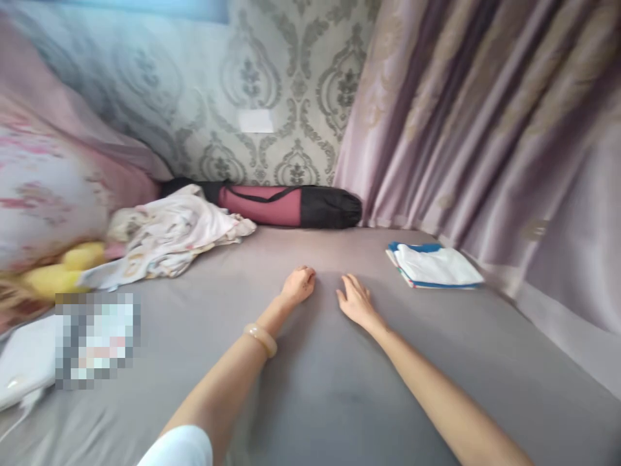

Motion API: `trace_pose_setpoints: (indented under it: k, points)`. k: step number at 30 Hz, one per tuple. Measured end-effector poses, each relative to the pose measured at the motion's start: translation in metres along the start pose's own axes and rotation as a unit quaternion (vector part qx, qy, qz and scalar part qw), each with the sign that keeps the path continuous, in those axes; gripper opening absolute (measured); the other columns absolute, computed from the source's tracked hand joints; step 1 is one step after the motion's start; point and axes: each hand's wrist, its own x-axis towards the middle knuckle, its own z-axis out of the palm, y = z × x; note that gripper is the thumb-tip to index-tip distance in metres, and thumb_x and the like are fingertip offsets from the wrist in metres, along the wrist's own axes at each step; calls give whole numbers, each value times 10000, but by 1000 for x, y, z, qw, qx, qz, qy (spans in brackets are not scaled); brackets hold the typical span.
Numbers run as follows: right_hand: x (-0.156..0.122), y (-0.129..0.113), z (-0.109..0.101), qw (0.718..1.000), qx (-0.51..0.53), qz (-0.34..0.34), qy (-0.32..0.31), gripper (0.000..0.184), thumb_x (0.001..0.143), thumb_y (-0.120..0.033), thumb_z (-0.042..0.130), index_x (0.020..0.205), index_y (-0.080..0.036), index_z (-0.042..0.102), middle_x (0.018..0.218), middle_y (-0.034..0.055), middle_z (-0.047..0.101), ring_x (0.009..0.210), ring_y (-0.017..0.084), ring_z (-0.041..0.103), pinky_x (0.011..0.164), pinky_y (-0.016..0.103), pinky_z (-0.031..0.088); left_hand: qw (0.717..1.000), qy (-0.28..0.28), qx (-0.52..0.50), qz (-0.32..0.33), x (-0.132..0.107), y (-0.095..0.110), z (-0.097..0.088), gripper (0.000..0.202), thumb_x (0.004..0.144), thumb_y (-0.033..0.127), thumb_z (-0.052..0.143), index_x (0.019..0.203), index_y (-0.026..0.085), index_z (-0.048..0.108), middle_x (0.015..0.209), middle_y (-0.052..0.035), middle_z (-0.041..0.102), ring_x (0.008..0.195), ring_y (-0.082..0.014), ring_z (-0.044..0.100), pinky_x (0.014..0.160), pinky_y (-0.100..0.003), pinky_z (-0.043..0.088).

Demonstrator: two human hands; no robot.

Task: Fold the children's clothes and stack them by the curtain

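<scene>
Both arms reach forward over the grey bed sheet (334, 395). My left hand (299, 285) has its fingers curled in, with no object showing in it; a pale bangle (261, 340) circles that wrist. A short gap to the right, my right hand (358, 300) has its thumb and fingers somewhat apart and holds nothing. Farther right lies a folded stack of white and blue cloth (436, 266), apart from my right hand. To the left of my hands is a crumpled, patterned white cloth (179, 226).
Against the wall at the back lies a long red and black bag (264, 206) with a strap. Curtains (436, 110) hang along the right side. On the left are a floral pillow (48, 188), a yellow plush (63, 272), a white item with a cord (32, 356) and a blurred-out patch.
</scene>
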Motion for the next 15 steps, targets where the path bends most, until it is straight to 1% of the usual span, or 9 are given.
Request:
trace_pose_setpoints:
  k: [2, 5, 9, 12, 15]
  points:
    - [2, 1, 10, 1000, -22, -5, 15, 442, 934, -283, 374, 1337, -135, 480, 1436, 162, 441, 1326, 271, 392, 1072, 458, 268, 999, 16, 20, -46, -4, -28, -15, 280, 890, 166, 429, 1036, 168, 668, 1038, -102, 678, 989, -189, 626, 875, -271, 469]
    - [3, 3, 21, 997, -59, -35, 45, 433, 955, -291, 314, 1302, -129, 515, 1408, 161, 475, 1300, 269, 422, 1067, 463, 266, 992, 36, 50, -106, -13, -73, -38, 283, 878, 152, 433, 1028, 164, 673, 1034, -104, 685, 967, -190, 633, 858, -273, 470]
    - [2, 2, 26, 991, -94, -62, 72, 445, 959, -280, 283, 1276, -106, 542, 1377, 162, 510, 1258, 279, 460, 1051, 455, 289, 981, 57, 89, -162, -28, -126, -68, 287, 859, 131, 436, 1009, 146, 681, 1018, -121, 689, 950, -203, 630, 856, -291, 466]
    - [2, 1, 27, 988, -106, -66, 88, 445, 957, -267, 277, 1259, -97, 555, 1361, 165, 523, 1237, 286, 478, 1029, 458, 317, 972, 69, 121, -188, -40, -158, -89, 290, 841, 118, 440, 993, 141, 686, 990, -119, 679, 950, -210, 615, 864, -300, 458]
    - [2, 0, 28, 986, -112, -70, 98, 435, 953, -260, 289, 1253, -102, 560, 1353, 165, 532, 1238, 284, 478, 1023, 455, 328, 961, 89, 159, -207, -47, -180, -108, 304, 837, 133, 438, 1017, 127, 683, 1018, -135, 637, 1019, -240, 572, 914, -342, 433]
